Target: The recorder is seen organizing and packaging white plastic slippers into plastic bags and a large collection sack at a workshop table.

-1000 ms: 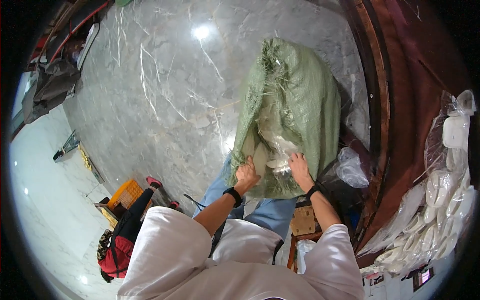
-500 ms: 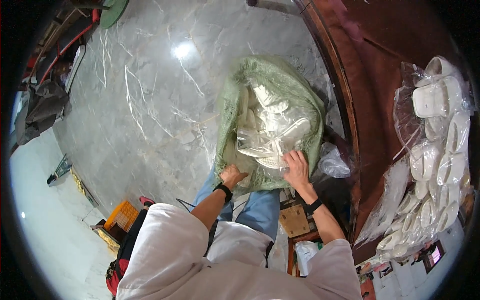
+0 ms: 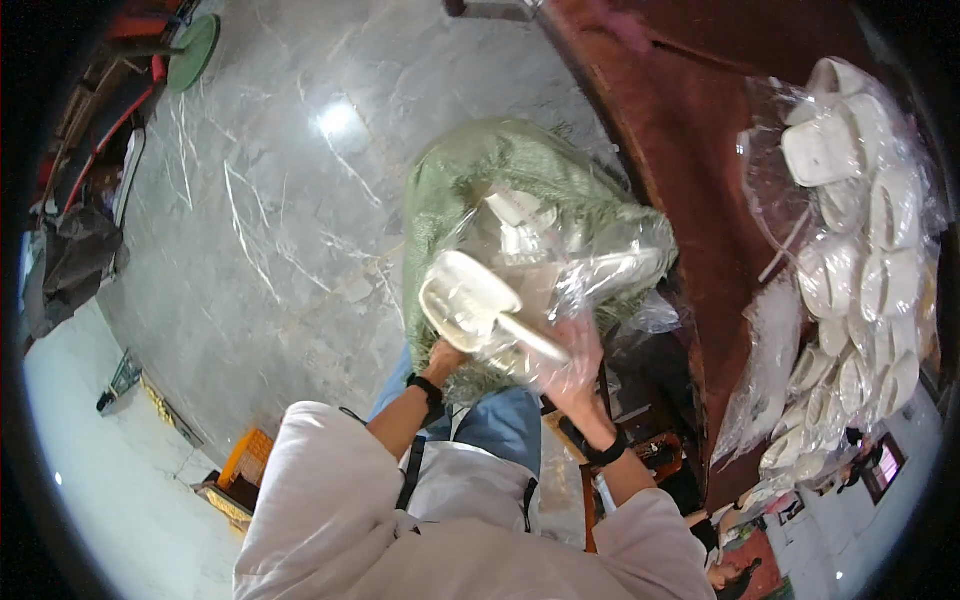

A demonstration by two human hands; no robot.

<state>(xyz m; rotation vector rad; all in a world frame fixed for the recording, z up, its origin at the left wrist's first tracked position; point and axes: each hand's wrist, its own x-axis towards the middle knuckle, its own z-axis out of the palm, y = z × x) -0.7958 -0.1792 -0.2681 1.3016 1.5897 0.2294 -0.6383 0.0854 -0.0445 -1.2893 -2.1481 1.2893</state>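
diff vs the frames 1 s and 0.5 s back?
Both hands have drawn a clear plastic bag of white dishes up out of the green woven sack; earlier they only worked at the sack's mouth. The right hand, blurred, grips the bag from below; the left hand is at its lower edge. Unchanged: the sack stands on the marble floor, and bagged white dishes lie on the reddish table.

A woven sack [image 3: 480, 190] is stood on the floor [image 3: 280, 200] before the person's knees, a clear bag of moulded trays [image 3: 520, 290] is held at its mouth between both hands, and further bagged trays [image 3: 860, 240] are piled on the table [image 3: 690, 160] to the right.
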